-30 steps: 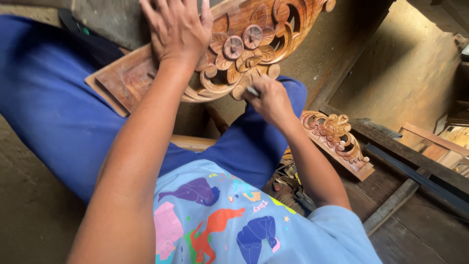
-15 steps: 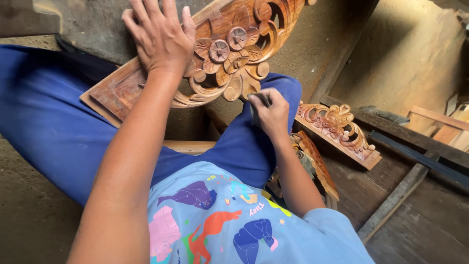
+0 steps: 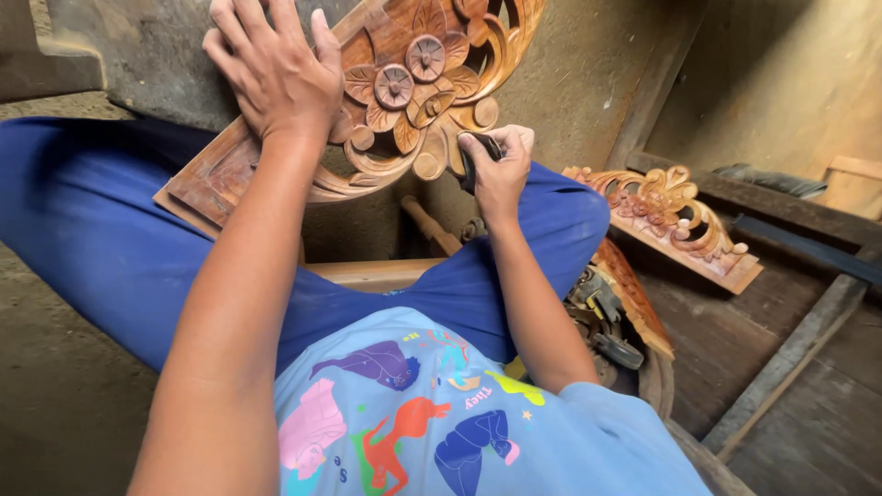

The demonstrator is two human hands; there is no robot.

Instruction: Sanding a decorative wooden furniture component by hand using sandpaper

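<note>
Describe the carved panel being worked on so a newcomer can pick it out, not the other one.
Start at the blue trouser legs: the carved wooden panel lies across them, left hand flat on it, right hand at its lower edge. Unlike the smaller scroll carving on the floor planks to the right, it bears round flowers.

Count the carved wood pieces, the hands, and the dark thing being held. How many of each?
Carved wood pieces: 2, the carved panel on the lap and the smaller carving on the floor
Hands: 2, left hand and right hand
Dark sanding piece: 1
Total: 5
</note>
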